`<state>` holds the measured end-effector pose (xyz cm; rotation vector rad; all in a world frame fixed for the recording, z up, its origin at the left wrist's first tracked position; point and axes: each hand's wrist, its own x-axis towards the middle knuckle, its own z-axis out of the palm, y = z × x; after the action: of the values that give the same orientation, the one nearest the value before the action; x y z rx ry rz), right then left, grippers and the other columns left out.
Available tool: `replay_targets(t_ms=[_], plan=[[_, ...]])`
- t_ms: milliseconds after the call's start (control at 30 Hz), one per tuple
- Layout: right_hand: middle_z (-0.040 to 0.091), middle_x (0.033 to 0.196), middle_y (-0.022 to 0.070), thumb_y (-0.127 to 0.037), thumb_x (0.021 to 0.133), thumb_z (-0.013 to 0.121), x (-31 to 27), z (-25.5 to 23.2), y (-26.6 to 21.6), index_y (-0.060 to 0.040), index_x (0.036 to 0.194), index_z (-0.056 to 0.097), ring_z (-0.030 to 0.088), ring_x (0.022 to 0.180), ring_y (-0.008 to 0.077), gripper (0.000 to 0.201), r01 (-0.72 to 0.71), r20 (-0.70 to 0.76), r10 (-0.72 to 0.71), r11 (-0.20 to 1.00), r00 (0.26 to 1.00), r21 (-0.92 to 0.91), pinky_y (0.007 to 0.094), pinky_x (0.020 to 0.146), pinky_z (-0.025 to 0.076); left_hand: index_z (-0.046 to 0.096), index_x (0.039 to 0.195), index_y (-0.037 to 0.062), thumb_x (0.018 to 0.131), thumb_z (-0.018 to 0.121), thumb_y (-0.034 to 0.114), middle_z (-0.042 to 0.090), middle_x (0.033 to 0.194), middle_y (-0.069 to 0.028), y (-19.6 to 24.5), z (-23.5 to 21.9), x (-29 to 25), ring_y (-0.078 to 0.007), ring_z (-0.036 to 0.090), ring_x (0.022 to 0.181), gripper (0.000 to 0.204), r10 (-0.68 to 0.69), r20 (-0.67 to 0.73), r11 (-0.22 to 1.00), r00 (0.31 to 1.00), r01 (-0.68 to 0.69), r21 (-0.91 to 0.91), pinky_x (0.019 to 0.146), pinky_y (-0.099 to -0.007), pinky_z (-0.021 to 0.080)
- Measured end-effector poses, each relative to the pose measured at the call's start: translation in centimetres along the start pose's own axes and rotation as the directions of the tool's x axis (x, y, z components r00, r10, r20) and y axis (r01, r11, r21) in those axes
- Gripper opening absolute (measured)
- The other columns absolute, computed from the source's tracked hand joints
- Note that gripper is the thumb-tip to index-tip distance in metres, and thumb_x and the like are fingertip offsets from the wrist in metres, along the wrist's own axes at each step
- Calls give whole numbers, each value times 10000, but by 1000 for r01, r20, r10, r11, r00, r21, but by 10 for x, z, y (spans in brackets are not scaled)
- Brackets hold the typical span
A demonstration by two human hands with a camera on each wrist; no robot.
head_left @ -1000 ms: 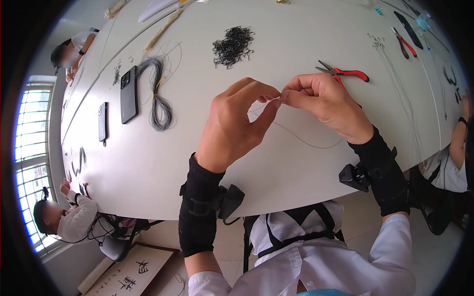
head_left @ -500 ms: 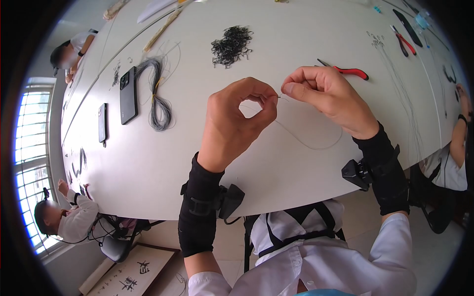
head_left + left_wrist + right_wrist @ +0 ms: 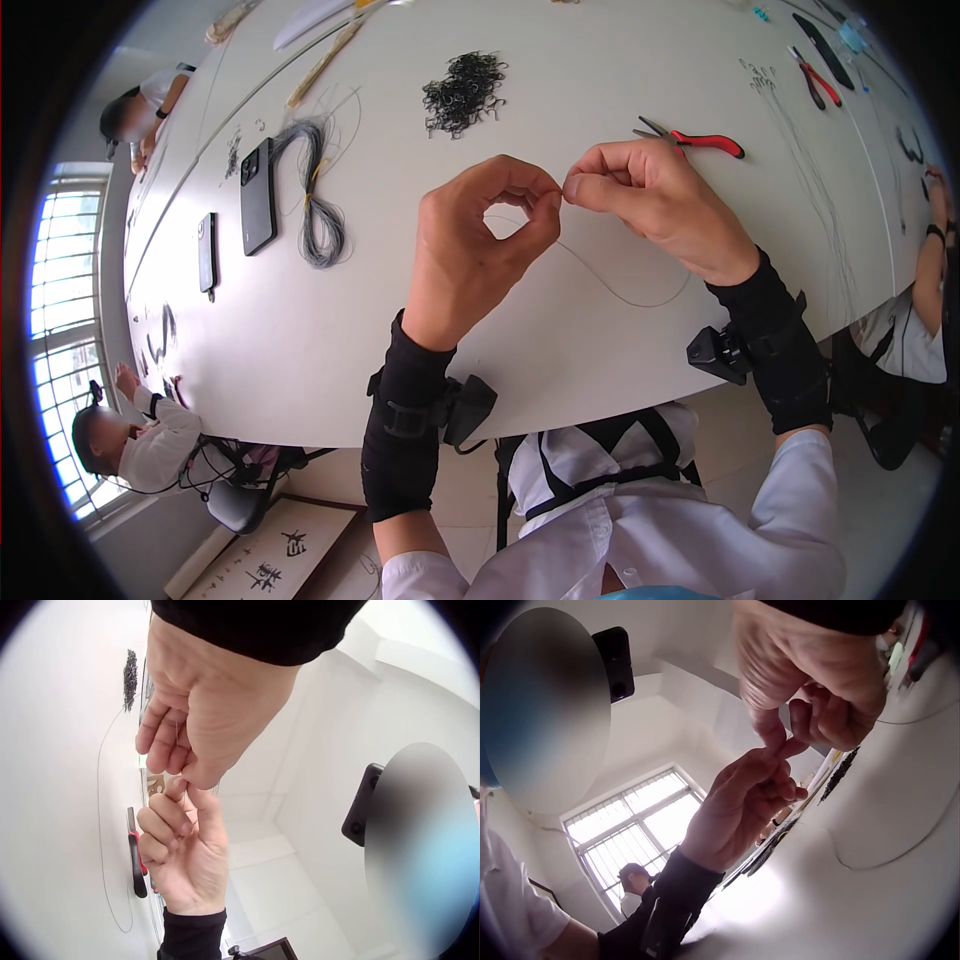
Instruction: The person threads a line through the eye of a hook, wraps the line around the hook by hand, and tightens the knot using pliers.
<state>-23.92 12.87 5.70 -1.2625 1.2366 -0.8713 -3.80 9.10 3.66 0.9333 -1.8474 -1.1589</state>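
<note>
My left hand [image 3: 482,240] pinches a thin grey wire [image 3: 625,300] between thumb and index finger. Right against those fingertips, my right hand [image 3: 665,205] has its thumb and index finger pinched together at the wire's end, the other fingers curled in. From the hands the wire sags in a long loop over the white table [image 3: 560,380]. In the left wrist view, both hands' fingertips meet, hiding the spot they work on. Beyond the right hand lie red-handled pliers [image 3: 705,143] with jaws spread. A pile of small black hooks [image 3: 465,95] lies farther back.
Left on the table are a coil of grey wire [image 3: 322,225], a black phone [image 3: 258,200] and a smaller phone [image 3: 207,250]. Long wire strands [image 3: 815,185] and second pliers [image 3: 817,80] lie at right. Other people sit around the table edges.
Half a second ago the fingertips stood slightly apart, with a small dark piece and short wire end showing between them. The right hand has moved left, and the fingertips now meet again.
</note>
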Motion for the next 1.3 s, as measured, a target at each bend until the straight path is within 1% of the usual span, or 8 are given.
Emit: replay_targets(t_ms=[67, 167, 367, 567, 667, 967, 1167, 1300], plan=[[544, 733, -97, -226, 967, 648, 1, -1, 3, -20, 991, 708, 394, 618, -18, 215, -3, 6, 4, 1000, 1000, -20, 183, 528, 279, 693, 916, -33, 840, 722, -4, 726, 827, -83, -1, 1, 0, -159, 711, 791, 85, -3, 2, 1000, 1000, 3, -7, 782, -283, 562], [615, 740, -36, -183, 953, 666, 1, 0, 1, 28, 932, 716, 508, 664, 17, 218, -34, -16, 34, 999, 999, 31, 198, 602, 409, 696, 917, -39, 845, 722, -6, 731, 831, -92, -1, 0, 0, -164, 717, 791, 83, -13, 22, 999, 1000, 14, -33, 781, -288, 566], [605, 734, -38, -183, 959, 663, 2, 4, 6, 29, 946, 711, 506, 659, 20, 218, -24, -44, 25, 999, 999, 28, 194, 593, 404, 695, 915, -44, 837, 721, -11, 730, 834, -100, -6, 0, 1, -167, 717, 792, 89, 22, 20, 1000, 1000, -22, -2, 784, -290, 568], [564, 704, -59, -187, 969, 660, 5, 0, 17, 24, 947, 706, 469, 639, 18, 217, 103, -50, -107, 992, 993, -78, 202, 582, 386, 692, 906, -44, 829, 713, -15, 718, 816, -89, -5, -1, 1, -156, 706, 780, 85, 3, 24, 1000, 1000, -3, 17, 795, -281, 566], [600, 821, -56, -206, 992, 635, 4, -5, 12, -2, 1007, 692, 512, 762, 14, 213, 37, 9, -36, 996, 999, -81, 189, 702, 419, 691, 907, -42, 833, 709, -17, 716, 813, -76, -2, -2, 0, -139, 701, 787, 80, -21, 31, 1000, 999, 21, -12, 801, -276, 563], [558, 682, -67, -191, 974, 668, 2, 3, 7, 9, 958, 704, 454, 620, 16, 204, 93, -56, -92, 996, 994, 10, 205, 574, 370, 686, 939, -36, 852, 709, -25, 714, 865, -41, 4, -3, 0, -111, 679, 826, 91, -111, -2, 968, 994, 107, -227, 839, -275, 550], [552, 646, -6, -135, 945, 684, -2, 18, 12, -7, 958, 677, 476, 577, 63, 129, 236, -154, -258, 961, 954, -146, 254, 544, 388, 675, 920, -36, 835, 716, -53, 710, 850, -48, 5, 0, 0, -118, 674, 799, 96, -50, -139, 989, 989, 30, -146, 818, -271, 548], [511, 612, 53, -93, 913, 699, -6, 20, 7, -21, 943, 649, 466, 528, 136, 93, 306, -155, -425, 820, 892, -484, 297, 514, 379, 676, 904, -19, 811, 722, -59, 704, 827, -69, -6, 2, 2, -142, 687, 766, 112, 132, -188, 987, 973, -112, 113, 734, -270, 548]])
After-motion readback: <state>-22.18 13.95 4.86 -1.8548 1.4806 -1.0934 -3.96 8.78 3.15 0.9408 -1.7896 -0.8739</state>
